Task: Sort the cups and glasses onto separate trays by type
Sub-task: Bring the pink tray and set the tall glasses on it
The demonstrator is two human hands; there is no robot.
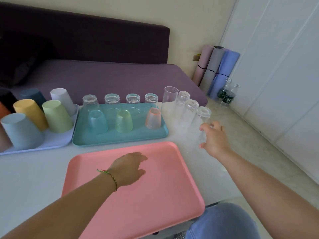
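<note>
A bare pink tray point(155, 204) lies nearest me; my left hand point(128, 167) hovers or rests over its far part, fingers relaxed. My right hand point(214, 138) curls around the nearest tall clear glass point(202, 118), which stands upside down on the white table. Two more inverted tall glasses point(189, 111) and one upright tall glass point(170, 99) stand in a row behind it. The teal tray point(120, 140) holds several short clear glasses point(133, 99) and tinted ones point(123, 120), all inverted. The lavender tray point(57, 144) at the left carries several opaque plastic cups point(57, 116).
A purple sofa point(112, 78) runs behind the table. Rolled mats point(217, 69) and two water bottles point(227, 95) stand on the floor by the white wardrobe doors at the right. My knee in blue fabric point(222, 221) is below the table's right edge.
</note>
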